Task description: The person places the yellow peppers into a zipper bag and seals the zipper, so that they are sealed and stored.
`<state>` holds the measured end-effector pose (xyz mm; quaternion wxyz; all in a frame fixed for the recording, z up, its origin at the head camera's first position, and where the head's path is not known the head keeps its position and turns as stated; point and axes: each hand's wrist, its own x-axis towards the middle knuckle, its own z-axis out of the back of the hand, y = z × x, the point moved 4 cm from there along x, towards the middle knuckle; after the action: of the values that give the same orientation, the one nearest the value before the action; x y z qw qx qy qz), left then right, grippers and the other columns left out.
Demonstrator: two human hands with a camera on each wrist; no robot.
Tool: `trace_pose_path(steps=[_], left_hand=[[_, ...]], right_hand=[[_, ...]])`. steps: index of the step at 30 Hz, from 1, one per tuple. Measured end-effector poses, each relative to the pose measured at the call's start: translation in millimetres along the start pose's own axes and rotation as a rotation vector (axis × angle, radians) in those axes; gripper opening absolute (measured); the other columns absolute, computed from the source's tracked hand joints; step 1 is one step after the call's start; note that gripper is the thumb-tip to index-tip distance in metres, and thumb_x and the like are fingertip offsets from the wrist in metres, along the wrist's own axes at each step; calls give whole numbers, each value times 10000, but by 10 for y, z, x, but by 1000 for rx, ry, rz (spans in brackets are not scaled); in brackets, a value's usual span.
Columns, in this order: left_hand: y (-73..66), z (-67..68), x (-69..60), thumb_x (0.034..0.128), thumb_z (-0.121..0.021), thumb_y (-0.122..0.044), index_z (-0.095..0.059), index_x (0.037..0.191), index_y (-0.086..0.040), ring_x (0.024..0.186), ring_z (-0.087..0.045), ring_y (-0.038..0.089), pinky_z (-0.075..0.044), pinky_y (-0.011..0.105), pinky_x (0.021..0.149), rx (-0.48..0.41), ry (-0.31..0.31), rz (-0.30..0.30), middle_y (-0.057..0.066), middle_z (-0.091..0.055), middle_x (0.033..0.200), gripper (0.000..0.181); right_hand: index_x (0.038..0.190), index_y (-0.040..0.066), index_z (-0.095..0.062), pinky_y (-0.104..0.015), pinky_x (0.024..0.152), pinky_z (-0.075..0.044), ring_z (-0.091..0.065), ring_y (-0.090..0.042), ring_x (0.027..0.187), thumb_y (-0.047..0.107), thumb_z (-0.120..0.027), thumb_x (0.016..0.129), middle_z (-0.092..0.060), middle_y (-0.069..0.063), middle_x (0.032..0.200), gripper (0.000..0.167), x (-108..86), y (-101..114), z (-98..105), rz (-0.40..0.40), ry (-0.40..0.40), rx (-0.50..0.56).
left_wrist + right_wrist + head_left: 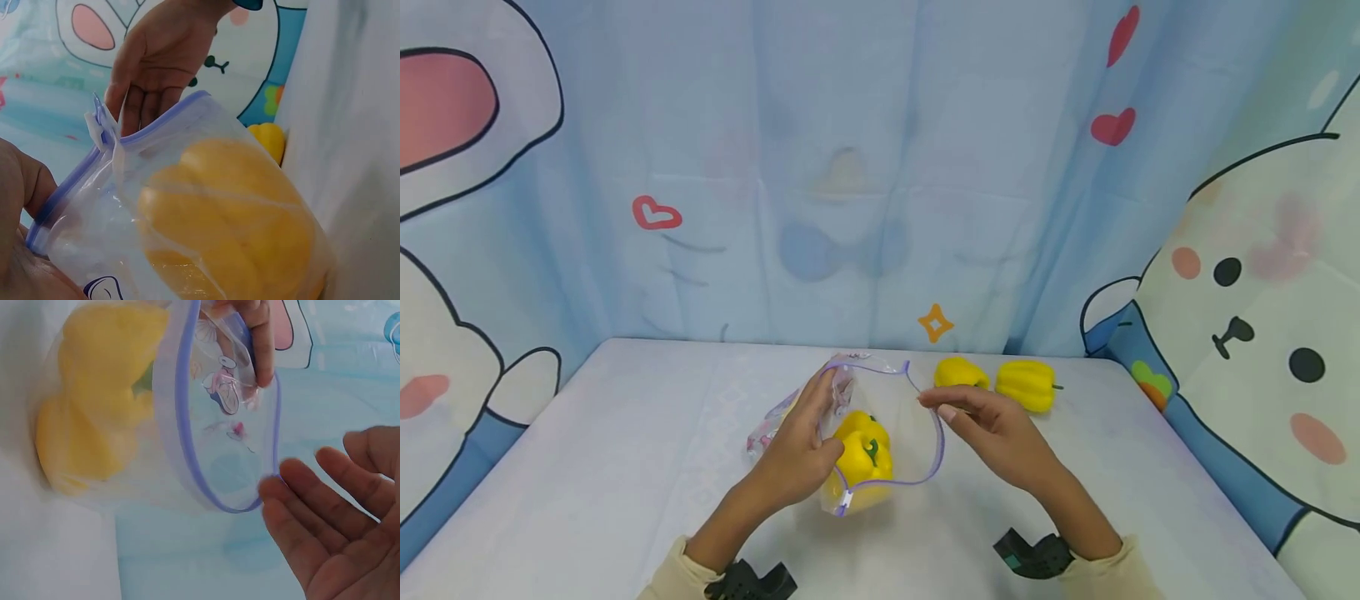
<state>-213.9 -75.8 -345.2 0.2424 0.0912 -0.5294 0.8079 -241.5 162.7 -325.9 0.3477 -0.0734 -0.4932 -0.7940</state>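
A clear bag with a purple zip edge (891, 482) stands with its mouth wide apart, yellow bell peppers (867, 454) inside. The left hand (797, 454) grips the bag's left edge, thumb at the mouth. At the right side of the mouth, the right hand (996, 429) touches the rim with its fingertips, fingers relaxed. In the right wrist view the right hand (337, 531) has its palm turned up and fingers apart, by the purple rim (187, 425). The left wrist view shows the left hand (25, 219) pinching the bag beside its white slider (103, 131).
Two more yellow peppers (961, 372) (1026, 385) lie at the table's back right. Behind the bag's left side is some printed plastic (763, 433). A blue cartoon curtain (880, 167) hangs beyond the back edge of the white table (647, 417).
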Motion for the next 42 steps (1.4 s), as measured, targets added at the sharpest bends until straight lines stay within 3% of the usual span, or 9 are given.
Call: trace_pose_path(steps=[7,11,19,25,30,35,42], left_hand=[[31,-30,-4,840,-497,54,-90,1558,-41,1457,-142,246,-193,367,1126,-19,8,6,86,-45,1620,830],[43,-38,-3,845,-495,52,-89,1558,-42,1458,-138,253,-204,379,1119,-10,4,0,97,-49,1619,826],[46,-44,-4,843,-497,56,-96,1560,-54,1455,-155,247,-204,372,1123,0,8,-5,72,-56,1620,828],[32,-44,5,835,-505,67,-95,1557,-42,1460,-123,223,-183,376,1133,8,12,-11,72,-54,1619,838],[38,-45,10,833,-502,77,-96,1559,-49,1459,-128,220,-187,374,1132,9,10,-14,70,-50,1619,841],[51,-61,5,837,-490,68,-85,1561,-60,1456,-150,242,-200,370,1124,-11,15,-5,66,-40,1620,839],[56,-35,-6,832,-499,79,-99,1558,-46,1458,-141,224,-202,349,1123,-1,3,-8,78,-53,1619,838]], right_hand=[[1203,-12,-645,-219,898,-497,-551,-109,1169,-14,-530,968,-630,-105,1226,262,11,-80,106,45,-168,-4],[1207,-3,-644,-192,916,-473,-539,-108,1182,18,-537,974,-630,-95,1238,257,22,-183,135,2,-193,-32],[1224,-25,-625,-169,913,-461,-541,-278,1200,66,-559,976,-603,-138,1286,273,31,-438,166,-102,-212,-26],[1254,-25,-600,-169,933,-441,-539,-310,1209,112,-574,976,-575,-158,1320,312,67,-704,175,-180,-217,-61],[1272,-17,-588,-313,981,-435,-506,-300,1258,129,-596,966,-579,-153,1314,340,118,-943,245,-201,-245,-116],[1340,-16,-536,-450,1067,-352,-423,-322,1322,187,-607,964,-525,-176,1368,433,150,-1145,341,-250,-274,-196],[1453,22,-417,-483,1119,-268,-286,-342,1404,329,-620,950,-372,-185,1499,623,200,-1401,362,-359,-250,-212]])
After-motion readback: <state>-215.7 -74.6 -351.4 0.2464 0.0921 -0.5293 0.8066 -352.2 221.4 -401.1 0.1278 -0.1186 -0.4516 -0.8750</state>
